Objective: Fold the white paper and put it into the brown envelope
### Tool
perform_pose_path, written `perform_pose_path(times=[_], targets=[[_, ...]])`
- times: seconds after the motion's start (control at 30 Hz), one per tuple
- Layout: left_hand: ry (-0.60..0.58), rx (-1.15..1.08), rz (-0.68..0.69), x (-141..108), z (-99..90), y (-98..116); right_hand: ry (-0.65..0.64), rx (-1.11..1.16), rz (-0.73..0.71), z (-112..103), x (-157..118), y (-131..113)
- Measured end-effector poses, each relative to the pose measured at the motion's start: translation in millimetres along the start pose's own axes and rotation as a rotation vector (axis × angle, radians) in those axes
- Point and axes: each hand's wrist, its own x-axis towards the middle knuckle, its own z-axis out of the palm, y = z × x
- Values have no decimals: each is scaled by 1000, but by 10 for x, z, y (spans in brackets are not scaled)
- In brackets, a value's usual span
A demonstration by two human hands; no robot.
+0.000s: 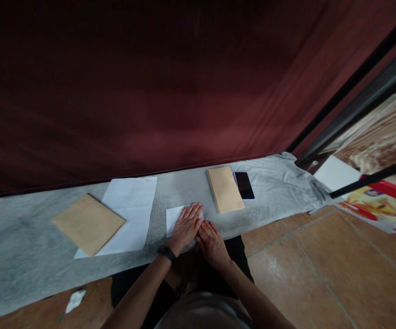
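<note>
A small white sheet of paper, seemingly folded, lies near the front edge of the cloth-covered table. Flat across it rests my left hand, fingers stretched out and a dark band on the wrist. My right hand touches the left one at the paper's right side, its fingers extended and pressing down at the edge. Both palms face down, and they hide much of the sheet. To the right is a stack of brown envelopes.
Larger white paper sheets lie left, partly under another brown envelope stack. A phone sits beside the right-hand envelopes. Grey cloth covers the narrow table, backed by a dark red curtain. A printed box stands right.
</note>
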Motion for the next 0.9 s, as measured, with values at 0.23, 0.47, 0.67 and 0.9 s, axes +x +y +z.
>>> perform_pose_path(times=[0.23, 0.47, 0.67, 0.9], targets=[[16, 37, 13, -21, 0, -7, 39, -29, 42, 26, -18, -1], [25, 46, 86, -357, -65, -64, 34, -72, 39, -44, 29, 50], [9, 52, 89, -594, -151, -64, -26, -48, 82, -55, 259, 155], [-17, 58, 105, -663, -138, -88, -49, -80, 85, 27, 490, 291]])
